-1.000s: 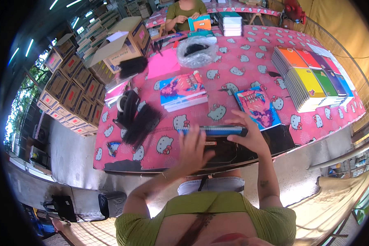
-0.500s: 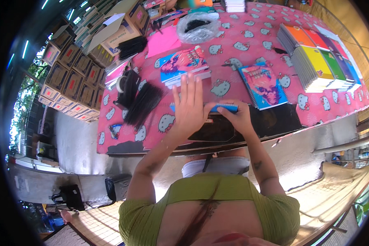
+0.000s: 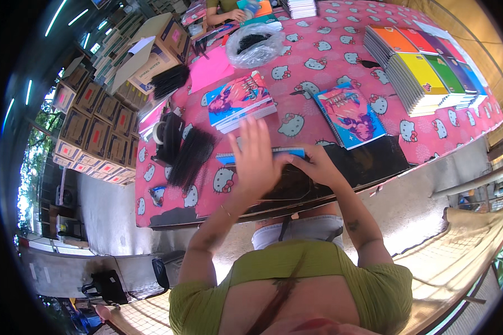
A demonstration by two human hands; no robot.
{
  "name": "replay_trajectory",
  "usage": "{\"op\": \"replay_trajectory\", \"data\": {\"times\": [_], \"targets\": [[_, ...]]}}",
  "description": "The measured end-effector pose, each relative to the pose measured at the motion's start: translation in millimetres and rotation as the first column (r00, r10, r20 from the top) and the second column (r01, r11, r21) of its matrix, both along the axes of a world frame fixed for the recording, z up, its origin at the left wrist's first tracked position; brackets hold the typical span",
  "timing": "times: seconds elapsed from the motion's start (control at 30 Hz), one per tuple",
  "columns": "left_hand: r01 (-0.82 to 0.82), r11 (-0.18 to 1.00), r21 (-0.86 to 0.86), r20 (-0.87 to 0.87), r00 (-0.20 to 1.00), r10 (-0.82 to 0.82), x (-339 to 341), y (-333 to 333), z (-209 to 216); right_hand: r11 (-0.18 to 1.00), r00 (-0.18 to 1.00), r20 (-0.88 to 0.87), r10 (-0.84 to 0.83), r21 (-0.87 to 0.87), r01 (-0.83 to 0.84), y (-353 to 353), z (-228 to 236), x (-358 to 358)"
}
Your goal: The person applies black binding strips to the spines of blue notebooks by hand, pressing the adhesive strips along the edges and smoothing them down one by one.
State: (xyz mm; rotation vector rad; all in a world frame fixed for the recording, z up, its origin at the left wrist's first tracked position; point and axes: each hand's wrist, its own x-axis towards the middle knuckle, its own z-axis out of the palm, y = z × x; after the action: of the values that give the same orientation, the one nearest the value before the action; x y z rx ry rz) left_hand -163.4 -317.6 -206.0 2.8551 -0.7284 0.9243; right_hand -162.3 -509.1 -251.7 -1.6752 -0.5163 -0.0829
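Note:
At the table's near edge, a thin blue notebook [image 3: 226, 159] is seen almost edge-on, with a row of spiral or punched holes along its upper side. My left hand [image 3: 255, 159] is held flat against it with fingers stretched out, hiding its middle. At its right end my right hand [image 3: 317, 166] pinches it between thumb and fingers. Beyond my left hand lies a stack of unbound books [image 3: 241, 100] with pink and blue covers. To the right rests a spiral-bound notebook [image 3: 352, 114] of the same design. A bundle of black spiral coils [image 3: 191, 159] lies left of my hands.
A tape dispenser [image 3: 167, 137] stands beside the coils. Farther back are a plastic bag [image 3: 255, 44] of black pieces, pink sheets [image 3: 211, 68] and an open carton [image 3: 156, 53]. Colourful notebook stacks [image 3: 425, 78] fill the right side. Across the table, a co-worker's hand [image 3: 237, 15] shows.
My left hand has shifted slightly left along the notebook, and more of the notebook's left end shows. The view has tilted a little, bringing a co-worker's arm in at the top.

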Motion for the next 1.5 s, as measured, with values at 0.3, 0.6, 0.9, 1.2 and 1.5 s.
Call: {"op": "replay_trajectory", "data": {"times": [0.3, 0.6, 0.9, 1.2, 1.5], "targets": [[0.073, 0.997, 0.015, -0.045, 0.996, -0.072, 11, -14, 7, 0.999, 0.999, 0.052, 0.016, -0.052, -0.014, -2, -11, 10], [0.191, 0.981, -0.044, -0.106, 0.975, -0.195, -20, -10, -22, 0.999, 1.0, 0.006, 0.019, -0.041, -0.019, 1, -5, 8], [0.256, 0.914, -0.314, -0.078, 0.953, -0.293, -6, -7, 16, 0.999, 0.999, -0.021, 0.032, 0.027, -0.031, -21, 31, -2], [0.236, 0.914, -0.329, -0.108, 0.953, -0.284, -7, -8, 20, 0.962, 0.973, 0.073, 0.22, -0.18, -0.204, -39, 61, 26], [0.509, 0.749, -0.424, -0.082, 0.802, -0.592, -6, 10, 86, 0.996, 0.991, 0.126, 0.034, -0.087, -0.023, -18, 74, -11]]}}
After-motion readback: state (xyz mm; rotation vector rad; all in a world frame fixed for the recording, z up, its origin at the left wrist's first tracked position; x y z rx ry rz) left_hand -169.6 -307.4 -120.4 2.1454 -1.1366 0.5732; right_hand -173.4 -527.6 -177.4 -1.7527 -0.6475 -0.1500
